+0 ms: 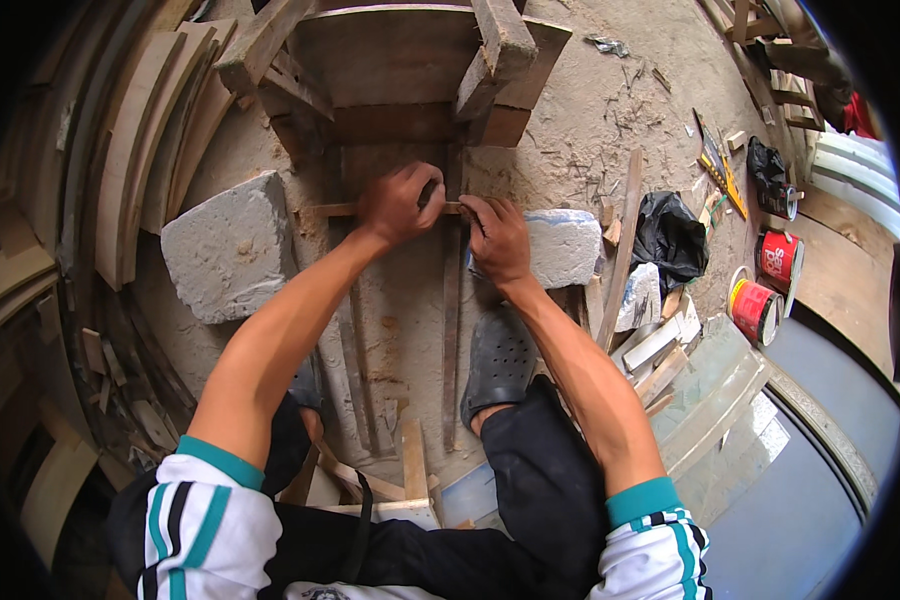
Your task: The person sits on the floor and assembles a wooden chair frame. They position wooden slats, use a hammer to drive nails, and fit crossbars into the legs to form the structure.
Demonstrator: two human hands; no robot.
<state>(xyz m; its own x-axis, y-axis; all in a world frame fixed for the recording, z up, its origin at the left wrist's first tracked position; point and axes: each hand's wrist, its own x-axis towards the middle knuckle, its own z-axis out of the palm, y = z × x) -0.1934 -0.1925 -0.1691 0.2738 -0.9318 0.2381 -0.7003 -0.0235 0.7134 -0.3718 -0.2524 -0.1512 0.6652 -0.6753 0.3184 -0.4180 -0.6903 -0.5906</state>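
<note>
A thin wooden strip (338, 210) lies crosswise over two long narrow wooden bars, the left bar (356, 370) and the right bar (451, 340). My left hand (400, 205) is closed over the strip between the bars, its fingers curled. At the strip's right end, by the right bar, my right hand (500, 240) pinches it between thumb and fingers. Whether anything small is also in the fingers is hidden. Just beyond my hands, the bars meet a wooden furniture frame (400, 60) with thick legs and a panel.
Pale blocks flank the bars, a left block (232, 248) and a right block (562, 245). A handsaw (722, 168), black plastic bag (668, 238) and red cans (754, 310) lie to the right. Curved boards (138, 150) stack at left; my shoe (500, 362) stands beside the right bar.
</note>
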